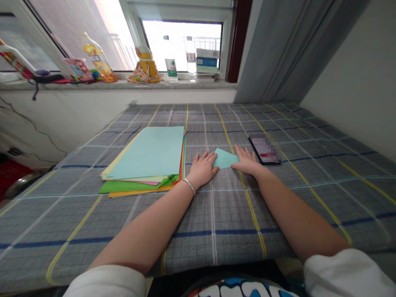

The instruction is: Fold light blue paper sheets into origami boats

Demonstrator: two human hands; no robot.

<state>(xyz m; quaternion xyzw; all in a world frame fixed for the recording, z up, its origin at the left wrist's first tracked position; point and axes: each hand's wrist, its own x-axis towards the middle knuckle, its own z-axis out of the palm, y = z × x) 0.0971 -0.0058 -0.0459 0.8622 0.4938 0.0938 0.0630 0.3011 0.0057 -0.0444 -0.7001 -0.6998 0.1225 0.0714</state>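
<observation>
My left hand (202, 169) lies flat on the grey checked sheet (93, 218), its fingertips at the left end of a small folded piece of pale teal paper (224, 159). My right hand (246, 161) rests palm down over that paper's right end, and neither hand grips it. To the left of my left hand is a stack of coloured paper sheets (145, 152), pale teal on top with yellow, green, orange and pink edges showing below. A smartphone (264, 150) lies just beyond my right hand, its screen lit and blurred.
A bangle circles my left wrist. Bottles, a yellow figurine and boxes stand along the stone windowsill (123, 85) beyond the sheet. A grey curtain (278, 49) hangs at the far right, beside a pale wall (355, 74).
</observation>
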